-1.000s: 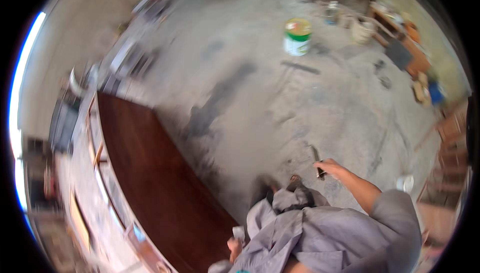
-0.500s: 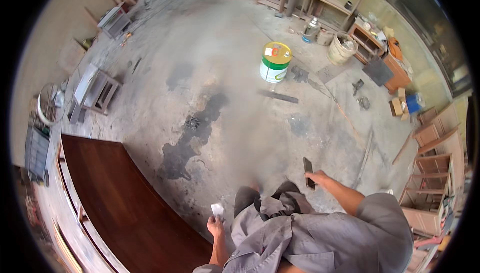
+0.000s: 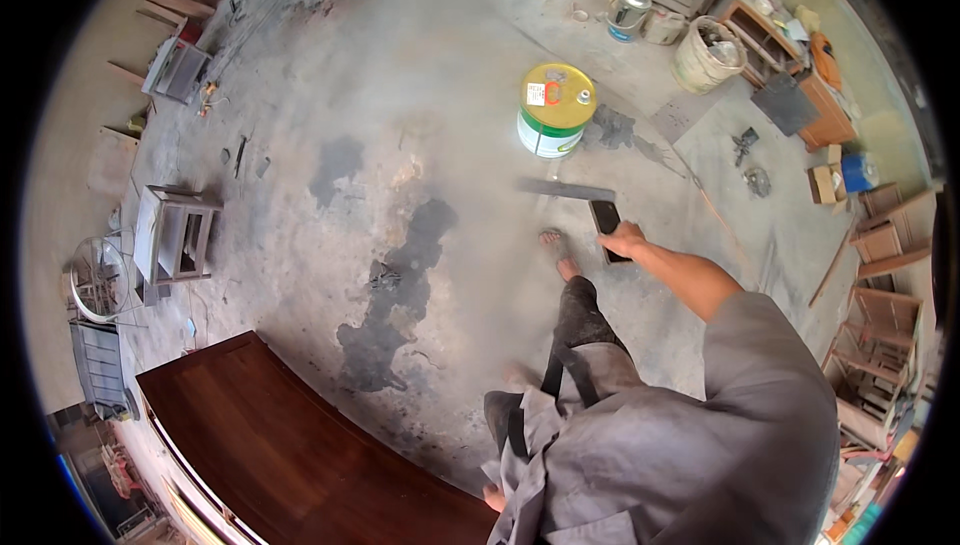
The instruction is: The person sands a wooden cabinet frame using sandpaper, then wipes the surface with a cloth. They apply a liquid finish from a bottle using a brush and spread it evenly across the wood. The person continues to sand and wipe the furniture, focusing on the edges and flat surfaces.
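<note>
Right hand point(image 3: 622, 241) grasping dark flat phone-like object point(image 3: 607, 225) above concrete floor point(image 3: 420, 125). Left hand mostly hidden, state unclear. Yellow-lidded paint can point(image 3: 555, 110) stands ahead.

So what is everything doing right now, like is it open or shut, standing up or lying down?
Right hand: closed around a dark flat tool.
Dark flat tool: held above the floor.
Left hand: low by the grey clothing, only partly seen.
Paint can: upright, yellow lid on.
Dark wooden panel: lying flat.
Woven basket: upright, open top.
Small stool: tipped on its side.
</note>
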